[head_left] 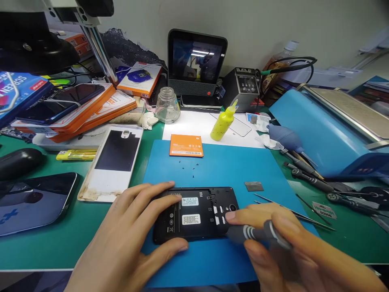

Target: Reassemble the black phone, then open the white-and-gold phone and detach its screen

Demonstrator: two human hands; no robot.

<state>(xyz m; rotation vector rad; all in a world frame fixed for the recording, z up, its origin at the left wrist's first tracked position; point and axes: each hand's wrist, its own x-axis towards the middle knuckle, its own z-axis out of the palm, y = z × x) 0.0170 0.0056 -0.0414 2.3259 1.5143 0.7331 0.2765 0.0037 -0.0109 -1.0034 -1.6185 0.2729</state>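
A black smartphone [194, 231] with its back cover off lies face down on the blue mat, showing two white labels, a camera lens and white slots at its right end. My left hand [130, 227] grips its left end, fingers over the far side and thumb at the near edge. In my right hand [291, 243] is a small grey screwdriver [255, 233], pinched between thumb and fingers, slightly blurred. Its tip is hidden near the phone's lower right corner. Several tiny dark screws [193, 168] are scattered on the mat beyond the phone, below an orange battery [186, 145].
Tweezers [298, 213] and a metal blade [254, 186] lie right of the phone. A yellow bottle [224, 123], glass jar [167, 106] and display [197, 56] stand behind. At left are a white back cover [112, 162] and another phone [36, 202]; screwdrivers [313, 180] lie at right.
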